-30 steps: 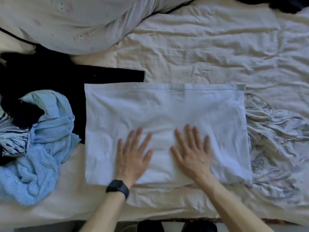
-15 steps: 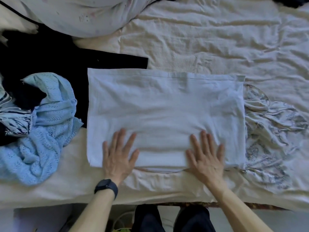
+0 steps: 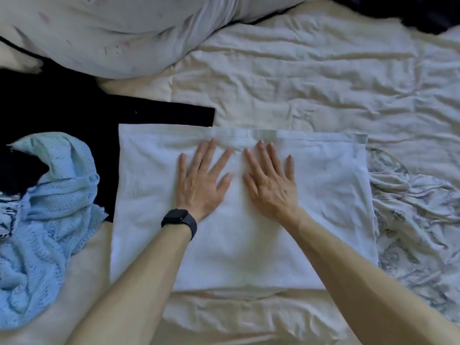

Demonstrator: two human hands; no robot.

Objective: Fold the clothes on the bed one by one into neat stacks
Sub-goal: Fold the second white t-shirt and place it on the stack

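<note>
White folded garment point(image 3: 328, 200) lies flat on bed point(image 3: 311, 78), centre, by the near edge. Left hand point(image 3: 201, 181) and right hand point(image 3: 270, 183): both released, fingers spread, palms pressing near its far hem, probably flattening creases before the next fold. Blue knit point(image 3: 49, 220) lies crumpled, left.

Pale pillow point(image 3: 112, 33) with faint pink marks lay far left. Black watch point(image 3: 179, 220) sat strapped on a wrist. Dark thing point(image 3: 423, 13) in far right corner, unclear.
</note>
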